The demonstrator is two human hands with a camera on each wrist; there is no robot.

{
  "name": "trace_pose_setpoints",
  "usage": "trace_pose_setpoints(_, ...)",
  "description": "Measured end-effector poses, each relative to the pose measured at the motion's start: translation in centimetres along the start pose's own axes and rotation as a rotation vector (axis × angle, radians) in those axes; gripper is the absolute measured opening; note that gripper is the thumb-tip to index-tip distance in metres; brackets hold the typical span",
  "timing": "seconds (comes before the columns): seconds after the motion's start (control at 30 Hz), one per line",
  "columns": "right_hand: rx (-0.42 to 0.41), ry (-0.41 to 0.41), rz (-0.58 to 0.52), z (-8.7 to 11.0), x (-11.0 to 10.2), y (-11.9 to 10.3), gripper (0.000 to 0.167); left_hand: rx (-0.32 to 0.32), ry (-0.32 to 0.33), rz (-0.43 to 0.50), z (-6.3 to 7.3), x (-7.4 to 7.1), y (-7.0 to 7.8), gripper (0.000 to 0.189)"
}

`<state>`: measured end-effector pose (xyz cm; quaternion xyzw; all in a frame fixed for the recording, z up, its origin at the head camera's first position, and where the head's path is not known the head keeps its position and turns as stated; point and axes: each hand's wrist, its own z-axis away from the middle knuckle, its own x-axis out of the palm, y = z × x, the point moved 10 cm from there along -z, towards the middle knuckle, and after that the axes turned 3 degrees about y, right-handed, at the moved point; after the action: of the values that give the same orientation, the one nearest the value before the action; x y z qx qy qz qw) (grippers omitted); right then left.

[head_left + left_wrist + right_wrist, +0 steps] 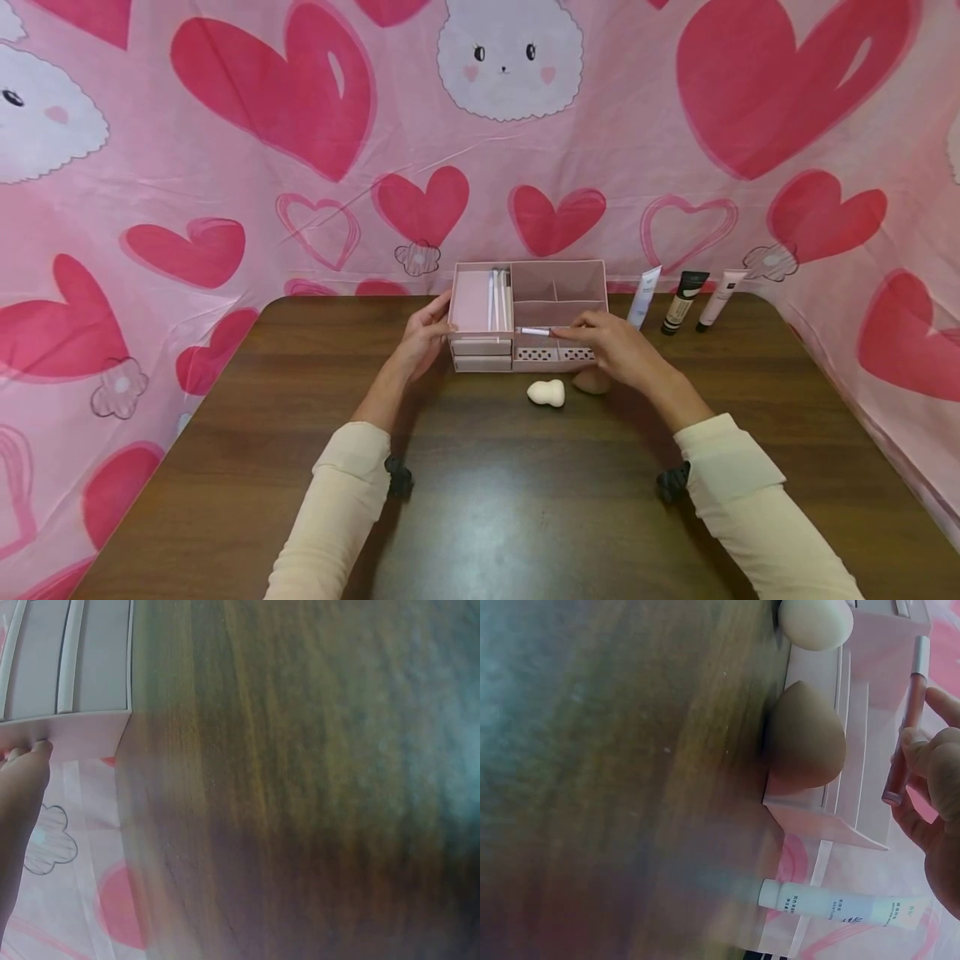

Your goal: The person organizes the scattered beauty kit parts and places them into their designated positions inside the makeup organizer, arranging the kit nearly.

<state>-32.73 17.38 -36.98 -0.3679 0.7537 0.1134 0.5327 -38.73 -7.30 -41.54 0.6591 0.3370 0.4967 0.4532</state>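
Pinching a lip gloss between thumb and fingers of the right hand, over the front compartments of the pink organizer, not yet set down. Resting the left hand against the organizer's left side, fingers fairly straight. Looks partway along, with slim sticks (brushes, perhaps) already in the left compartment. Seems unfinished, with a cream sponge, a tan sponge and three tubes outside on the worktop.
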Motion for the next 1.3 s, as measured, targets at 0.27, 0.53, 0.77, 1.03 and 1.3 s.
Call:
trace_pose_setpoints(0.27, 0.042, -0.076, -0.003, -1.1, 0.7, 1.3, 0.065, 0.003, 0.001, 0.007, 0.0, -0.1, -0.3, 0.075)
trace_pose_setpoints(0.53, 0.075, -0.108, 0.032, -2.3, 1.1, 2.1, 0.060, 0.006, 0.005, 0.013, -0.2, 0.0, -0.3, 0.075)
trace_pose_setpoints(0.77, 0.079, -0.147, 0.030, -3.1, 2.0, 2.2, 0.056, 0.004, 0.011, 0.013, -0.3, -0.2, -0.2, 0.075)
trace_pose_setpoints(1.03, 0.082, -0.180, 0.035, -4.2, 3.2, 2.4, 0.048, 0.012, 0.007, 0.008, -0.2, -0.3, 0.0, 0.076)
trace_pose_setpoints(1.3, 0.100, -0.202, -0.017, -4.1, 3.9, 3.7, 0.044, -0.004, 0.008, 0.020, -0.1, -0.3, -0.3, 0.076)
